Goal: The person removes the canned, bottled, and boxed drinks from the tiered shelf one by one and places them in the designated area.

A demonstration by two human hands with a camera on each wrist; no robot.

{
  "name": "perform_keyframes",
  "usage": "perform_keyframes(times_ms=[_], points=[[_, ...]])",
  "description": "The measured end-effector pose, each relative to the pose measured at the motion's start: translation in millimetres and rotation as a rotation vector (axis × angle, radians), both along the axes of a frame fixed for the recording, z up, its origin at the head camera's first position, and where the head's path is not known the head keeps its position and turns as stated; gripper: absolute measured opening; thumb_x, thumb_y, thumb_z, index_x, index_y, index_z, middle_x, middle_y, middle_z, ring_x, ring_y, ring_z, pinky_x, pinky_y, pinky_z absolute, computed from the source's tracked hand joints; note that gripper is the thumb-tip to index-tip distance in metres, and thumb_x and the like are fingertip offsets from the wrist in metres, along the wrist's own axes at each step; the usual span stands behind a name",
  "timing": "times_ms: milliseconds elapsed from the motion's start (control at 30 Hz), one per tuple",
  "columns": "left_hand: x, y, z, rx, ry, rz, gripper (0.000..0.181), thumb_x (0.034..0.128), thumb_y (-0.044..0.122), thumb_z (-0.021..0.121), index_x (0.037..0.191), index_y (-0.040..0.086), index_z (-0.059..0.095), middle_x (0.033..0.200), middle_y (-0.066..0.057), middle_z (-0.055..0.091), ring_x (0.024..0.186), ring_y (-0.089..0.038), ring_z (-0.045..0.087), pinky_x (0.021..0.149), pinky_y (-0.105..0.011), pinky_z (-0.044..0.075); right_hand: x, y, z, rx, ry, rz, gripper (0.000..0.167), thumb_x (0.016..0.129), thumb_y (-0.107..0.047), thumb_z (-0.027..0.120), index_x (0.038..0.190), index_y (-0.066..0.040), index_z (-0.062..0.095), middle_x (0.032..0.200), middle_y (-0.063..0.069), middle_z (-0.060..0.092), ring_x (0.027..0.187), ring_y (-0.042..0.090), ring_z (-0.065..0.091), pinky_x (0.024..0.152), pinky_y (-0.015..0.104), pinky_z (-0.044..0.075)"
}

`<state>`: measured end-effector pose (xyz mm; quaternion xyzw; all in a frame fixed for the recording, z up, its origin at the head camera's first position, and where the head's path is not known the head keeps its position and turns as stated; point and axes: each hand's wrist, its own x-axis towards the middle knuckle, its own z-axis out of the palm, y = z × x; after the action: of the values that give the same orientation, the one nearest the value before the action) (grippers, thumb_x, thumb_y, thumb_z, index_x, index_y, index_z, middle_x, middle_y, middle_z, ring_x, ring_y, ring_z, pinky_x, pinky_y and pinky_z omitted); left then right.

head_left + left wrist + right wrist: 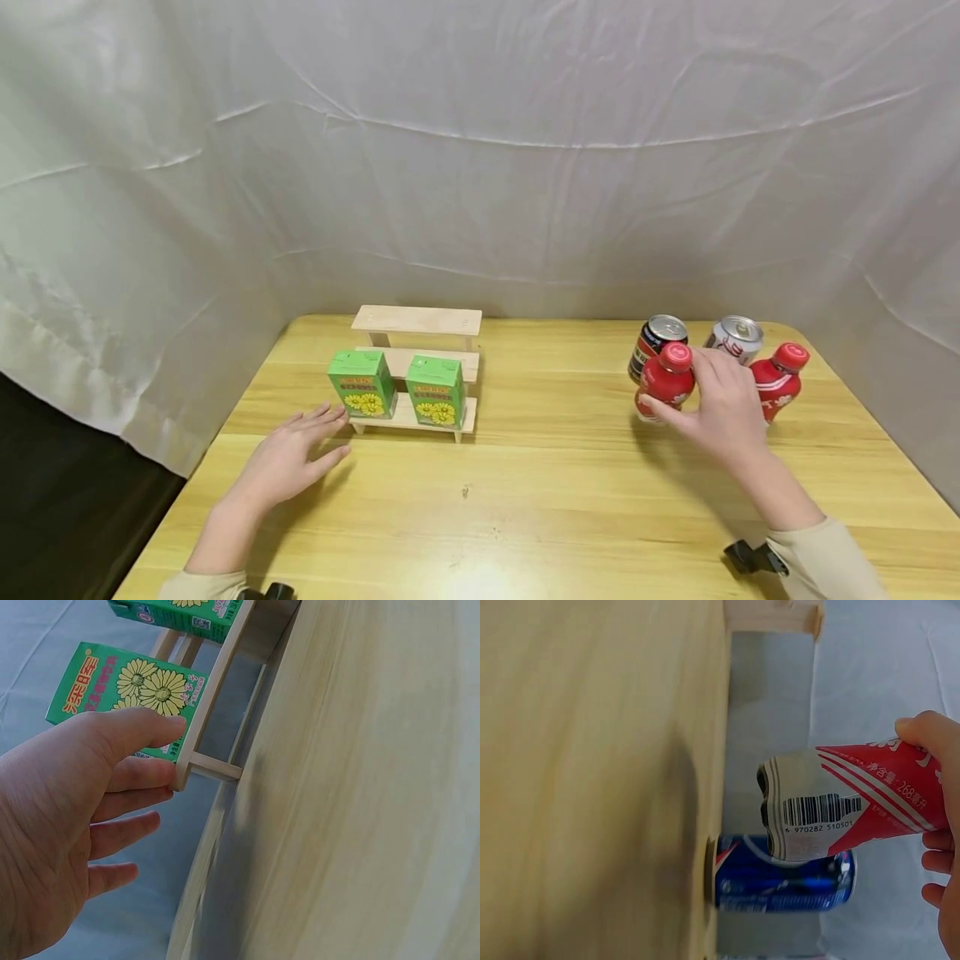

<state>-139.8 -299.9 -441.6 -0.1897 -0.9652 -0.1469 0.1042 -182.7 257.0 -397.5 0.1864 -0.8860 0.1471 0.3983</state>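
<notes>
My right hand (723, 408) grips a red bottle (666, 379) with a red cap. In the right wrist view the bottle's pale base hangs off the table, tilted, with a barcode (821, 811) showing. Beside the small wooden tiered rack (417, 320) is my left hand (292, 454), fingers extended. Two green drink cartons with yellow flowers, a left carton (362, 393) and a right carton (435, 398), stand on the rack's lowest tier. In the left wrist view the left thumb overlaps the nearer carton (135, 682); whether it touches is unclear.
A dark can (654, 343) stands behind the held bottle, and a silver can (738, 337) is to its right. Another red bottle (780, 385) stands right of my right hand. Grey cloth (540, 167) surrounds the wooden table (540, 467).
</notes>
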Motion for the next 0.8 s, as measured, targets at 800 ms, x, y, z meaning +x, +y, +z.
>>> perform_keyframes(times_ms=[800], points=[[0.9, 0.9, 2.1, -0.002, -0.014, 0.010, 0.047, 0.0894, 0.035, 0.069, 0.126, 0.006, 0.065, 0.137, -0.012, 0.059, 0.130, -0.036, 0.054, 0.111, -0.060, 0.038, -1.9, 25, -11.2, 0.032, -0.156, -0.062, 0.073, 0.057, -0.037, 0.090, 0.107, 0.005, 0.057, 0.103, 0.021, 0.061, 0.098, 0.040, 0.054, 0.076, 0.053, 0.045]])
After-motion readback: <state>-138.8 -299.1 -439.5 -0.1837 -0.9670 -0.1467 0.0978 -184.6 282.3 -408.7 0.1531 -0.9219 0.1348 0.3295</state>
